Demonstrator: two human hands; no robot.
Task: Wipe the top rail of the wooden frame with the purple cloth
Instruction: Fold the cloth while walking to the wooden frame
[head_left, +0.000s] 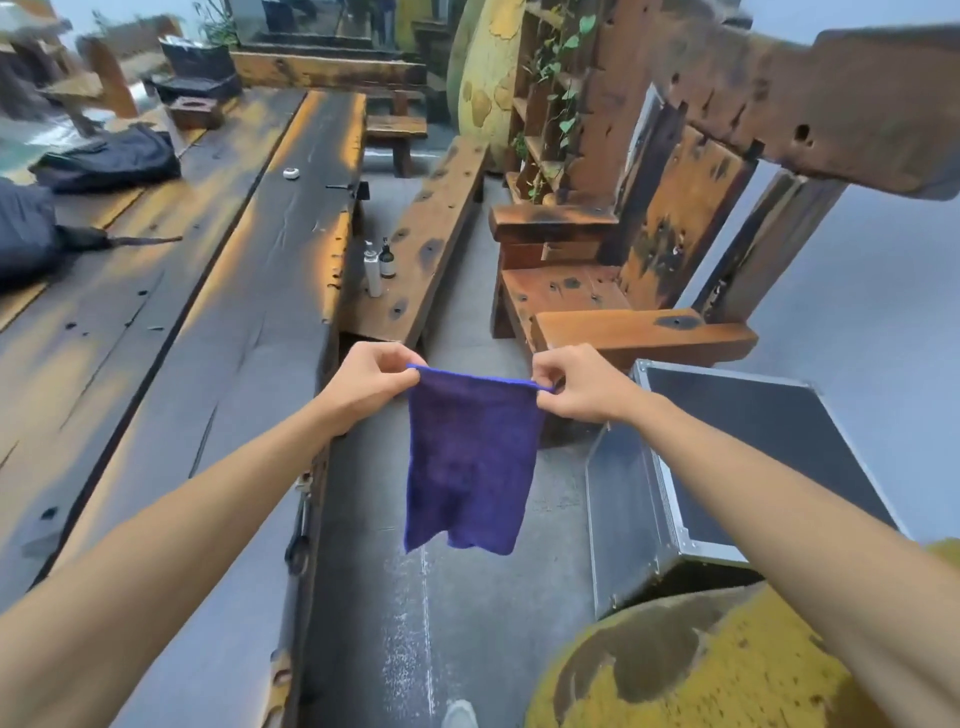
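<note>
Purple cloth (470, 460), hanging flat in mid-air above a grey concrete floor (452, 639), pinched at its two top corners. Left hand (366, 382) gripping the left corner between thumb and curled fingers; right hand (579, 384) pinching the right corner the same way, top hem stretched between them, lower edge loose and a little uneven. Both bare forearms reaching in from the bottom corners.

Wooden frame (691, 208) standing up and to the right, well apart from the cloth: rough reddish-brown timber, dotted with dark holes and scorch-like patches. Top rail (810, 111) thick and weathered, slanting across the upper right, untouched by either hand.

Long table (171, 322) of dark, worn planks filling the left side, streaked orange and black. On it, dark fabric (111, 161) bunched near the far end and a small white object (291, 173). Just beside the table, a low wooden bench (421, 244) with two small bottles (378, 267) upright on it.

Black case (727, 467) with metal edging near the right forearm, on the floor. Mossy yellow-green rounded form (691, 670) at lower right. Climbing green plant (563, 88) on wooden shelving at the back, next to a tall yellow patterned shape (485, 78). Pale wall (893, 291) behind the frame.
</note>
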